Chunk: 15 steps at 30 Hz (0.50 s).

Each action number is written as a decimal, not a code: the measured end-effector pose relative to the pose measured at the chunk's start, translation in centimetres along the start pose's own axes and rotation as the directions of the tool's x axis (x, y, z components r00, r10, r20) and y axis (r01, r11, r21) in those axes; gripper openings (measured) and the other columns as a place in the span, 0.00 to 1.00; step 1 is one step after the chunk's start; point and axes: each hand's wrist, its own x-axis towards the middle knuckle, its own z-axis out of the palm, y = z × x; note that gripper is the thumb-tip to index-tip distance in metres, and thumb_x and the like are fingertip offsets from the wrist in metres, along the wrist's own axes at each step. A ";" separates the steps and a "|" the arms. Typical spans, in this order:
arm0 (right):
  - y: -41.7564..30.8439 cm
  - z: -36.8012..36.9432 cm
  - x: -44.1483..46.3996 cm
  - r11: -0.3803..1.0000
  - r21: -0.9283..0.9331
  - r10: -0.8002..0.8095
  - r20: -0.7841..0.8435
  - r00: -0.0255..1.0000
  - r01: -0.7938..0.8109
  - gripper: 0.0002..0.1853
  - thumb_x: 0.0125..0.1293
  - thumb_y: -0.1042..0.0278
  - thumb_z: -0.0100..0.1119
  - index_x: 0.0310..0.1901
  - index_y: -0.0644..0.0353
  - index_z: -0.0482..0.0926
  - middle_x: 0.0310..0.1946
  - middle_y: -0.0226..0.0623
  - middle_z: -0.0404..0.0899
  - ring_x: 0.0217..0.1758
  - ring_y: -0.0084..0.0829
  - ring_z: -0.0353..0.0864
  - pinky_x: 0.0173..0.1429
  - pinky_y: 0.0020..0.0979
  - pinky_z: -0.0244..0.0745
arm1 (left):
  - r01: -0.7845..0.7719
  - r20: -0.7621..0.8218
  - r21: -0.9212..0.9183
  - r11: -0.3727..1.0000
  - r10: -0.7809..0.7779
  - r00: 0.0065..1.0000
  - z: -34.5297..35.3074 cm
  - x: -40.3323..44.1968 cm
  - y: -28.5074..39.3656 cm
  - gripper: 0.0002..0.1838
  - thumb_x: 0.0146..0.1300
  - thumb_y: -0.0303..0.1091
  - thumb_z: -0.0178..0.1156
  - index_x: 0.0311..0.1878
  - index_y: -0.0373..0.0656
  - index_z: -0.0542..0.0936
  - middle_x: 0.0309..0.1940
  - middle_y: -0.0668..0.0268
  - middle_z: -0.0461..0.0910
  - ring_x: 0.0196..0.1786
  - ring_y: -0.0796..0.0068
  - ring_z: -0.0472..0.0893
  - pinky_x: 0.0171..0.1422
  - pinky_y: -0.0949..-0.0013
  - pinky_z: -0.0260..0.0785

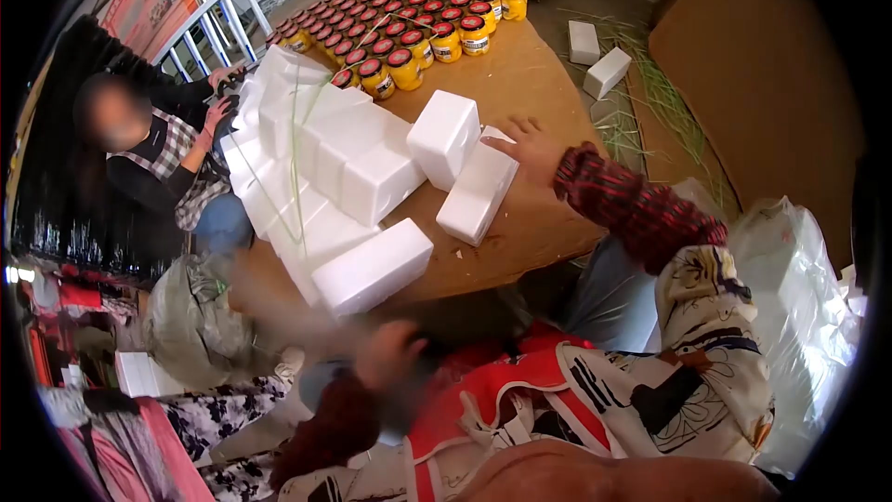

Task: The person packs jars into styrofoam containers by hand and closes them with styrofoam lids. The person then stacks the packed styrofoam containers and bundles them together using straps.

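Observation:
My right hand (531, 151) has its fingers spread, at the far end of a white foam box (477, 193) lying on the brown tabletop. Another white foam box (444, 139) stands close to its left. Low in front of my body, my left hand (386, 356) is smeared by motion. A dark shape shows beside it, too blurred to name, and whether the hand holds anything is unclear. Nearest to this hand, a white foam box (373, 267) sits at the table's near edge. Several more white foam boxes (358, 153) are piled on the table's left side.
Many yellow jars with red lids (406, 69) fill the far part of the table (548, 102). A person (153, 144) sits at the left, hands at the pile. Two foam blocks (607, 72) lie right of the table near green straps. Clear plastic sheeting (790, 316) is at my right.

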 end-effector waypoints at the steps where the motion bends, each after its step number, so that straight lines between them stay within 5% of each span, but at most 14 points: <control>1: 1.6 3.2 0.6 0.994 -0.032 -0.100 0.073 0.992 0.103 0.32 0.51 0.74 0.56 0.62 0.44 0.70 0.66 0.42 0.64 0.66 0.48 0.64 0.68 0.44 0.61 | -0.140 -0.287 -0.063 0.988 0.116 0.951 -0.2 2.0 2.7 0.26 0.55 0.40 0.66 0.57 0.42 0.74 0.56 0.56 0.75 0.55 0.53 0.76 0.58 0.57 0.69; 2: 2.7 4.9 0.9 0.977 -0.060 -0.193 0.145 0.970 0.203 0.32 0.51 0.74 0.56 0.61 0.42 0.71 0.67 0.41 0.64 0.68 0.48 0.63 0.69 0.45 0.59 | -0.183 -0.387 0.011 0.983 0.173 0.906 -0.4 4.5 4.6 0.29 0.54 0.40 0.67 0.59 0.41 0.72 0.59 0.54 0.71 0.59 0.52 0.72 0.62 0.56 0.65; 7: 2.9 3.6 0.9 0.988 0.041 -0.151 0.208 0.966 0.146 0.22 0.57 0.75 0.51 0.55 0.48 0.78 0.63 0.38 0.69 0.65 0.44 0.68 0.67 0.45 0.62 | -0.134 -0.606 0.226 0.965 0.247 0.756 0.3 15.6 7.0 0.39 0.51 0.45 0.69 0.64 0.39 0.66 0.64 0.47 0.64 0.64 0.47 0.66 0.67 0.55 0.59; 9: 4.2 3.0 1.5 0.938 0.228 0.147 0.423 0.894 -0.262 0.21 0.52 0.77 0.55 0.50 0.52 0.80 0.59 0.45 0.71 0.61 0.45 0.70 0.62 0.41 0.68 | -0.069 -0.623 0.266 0.961 0.226 0.749 1.3 18.7 6.1 0.40 0.51 0.48 0.69 0.64 0.39 0.66 0.62 0.47 0.65 0.63 0.46 0.67 0.65 0.54 0.61; 10: 5.2 4.2 1.3 0.936 0.233 0.144 0.433 0.890 -0.264 0.21 0.52 0.77 0.55 0.50 0.52 0.80 0.59 0.45 0.71 0.61 0.45 0.70 0.62 0.41 0.68 | -0.171 -0.596 0.031 0.985 0.155 0.787 2.2 20.0 5.5 0.40 0.51 0.47 0.69 0.64 0.39 0.65 0.63 0.46 0.64 0.63 0.46 0.67 0.65 0.54 0.62; 11: 6.0 5.6 0.4 0.919 0.365 0.067 0.222 0.973 -0.147 0.19 0.52 0.77 0.56 0.48 0.55 0.80 0.54 0.43 0.74 0.57 0.44 0.73 0.59 0.40 0.70 | -0.246 -0.548 -0.214 0.945 0.092 0.831 3.5 20.6 4.8 0.40 0.52 0.47 0.69 0.65 0.39 0.64 0.64 0.44 0.63 0.63 0.46 0.67 0.65 0.55 0.63; 12: 6.4 6.2 -0.2 0.884 0.467 0.014 -0.009 1.000 -0.008 0.17 0.52 0.77 0.57 0.47 0.57 0.81 0.50 0.42 0.77 0.53 0.43 0.76 0.56 0.39 0.72 | -0.198 -0.561 -0.202 0.959 0.053 0.826 3.5 20.4 5.3 0.38 0.54 0.44 0.67 0.64 0.37 0.64 0.62 0.46 0.65 0.59 0.50 0.70 0.61 0.58 0.67; 15: 7.9 7.1 0.2 0.676 0.727 0.162 0.017 0.987 -0.124 0.13 0.57 0.71 0.61 0.45 0.60 0.81 0.41 0.37 0.80 0.44 0.36 0.80 0.51 0.35 0.75 | -0.211 -0.498 -0.486 0.848 -0.070 0.864 2.9 20.1 5.0 0.34 0.55 0.41 0.65 0.63 0.38 0.66 0.61 0.49 0.67 0.60 0.51 0.71 0.60 0.59 0.68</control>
